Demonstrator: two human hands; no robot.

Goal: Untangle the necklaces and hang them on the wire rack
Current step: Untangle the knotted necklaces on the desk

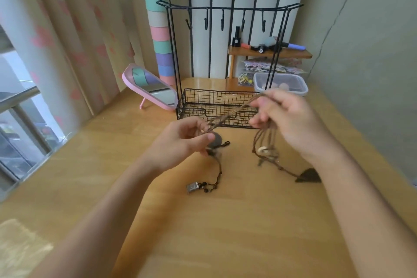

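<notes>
Untangling step in hand; the wire rack hooks are bare.
Mid-frame, the left hand and right hand each pinch the brown cords; next they probably must part the strands.

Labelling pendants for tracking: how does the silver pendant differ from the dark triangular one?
Silver pendant is small, pale and boxy; dark pendant is larger, flat, triangular. Silver pendant lies nearer the left hand, beads beside it; dark pendant nearer the right hand. Both rest on the table, strung on brown cords.
</notes>
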